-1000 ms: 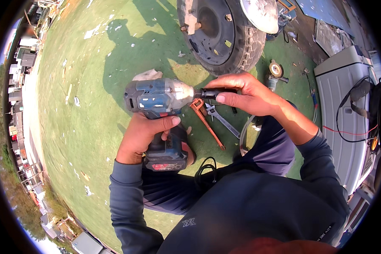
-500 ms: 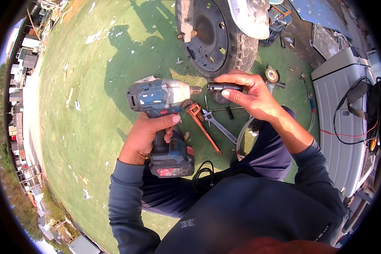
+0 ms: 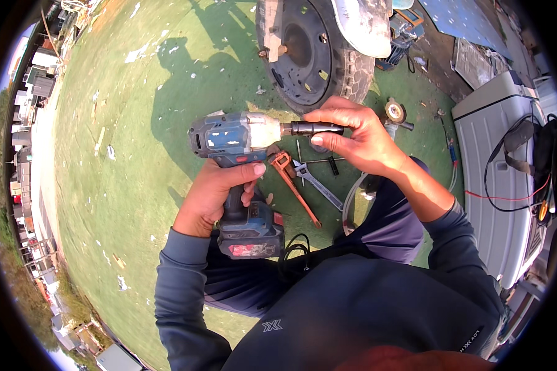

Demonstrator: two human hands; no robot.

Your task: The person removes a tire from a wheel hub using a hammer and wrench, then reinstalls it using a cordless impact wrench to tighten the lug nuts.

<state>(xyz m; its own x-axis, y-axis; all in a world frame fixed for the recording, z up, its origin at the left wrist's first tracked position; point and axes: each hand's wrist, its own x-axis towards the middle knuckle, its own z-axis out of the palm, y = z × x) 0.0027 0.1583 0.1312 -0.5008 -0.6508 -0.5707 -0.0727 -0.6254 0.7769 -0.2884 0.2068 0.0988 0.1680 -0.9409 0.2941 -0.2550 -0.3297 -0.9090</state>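
Note:
My left hand (image 3: 220,191) is wrapped round the grip of a blue cordless impact wrench (image 3: 229,135), its battery hanging below and its nose pointing right. A long black socket (image 3: 309,128) sits at the wrench's square drive, in line with it. My right hand (image 3: 365,139) pinches that socket between thumb and fingers at its far end. How deep the drive goes into the socket I cannot see. Below on the ground lie an orange pipe wrench (image 3: 294,185) and a silver adjustable wrench (image 3: 319,185), with a thin metal bar (image 3: 319,161) beside them.
A wheel with a black tyre (image 3: 315,55) stands just beyond my hands. An angle grinder (image 3: 395,114) lies to its right. A large grey case (image 3: 498,179) with cables (image 3: 498,161) on it stands at the right. White scraps (image 3: 136,54) dot the green ground.
The socket in my right hand has moved left and now meets the impact wrench's drive, where a gap was before. My left hand keeps its hold on the wrench.

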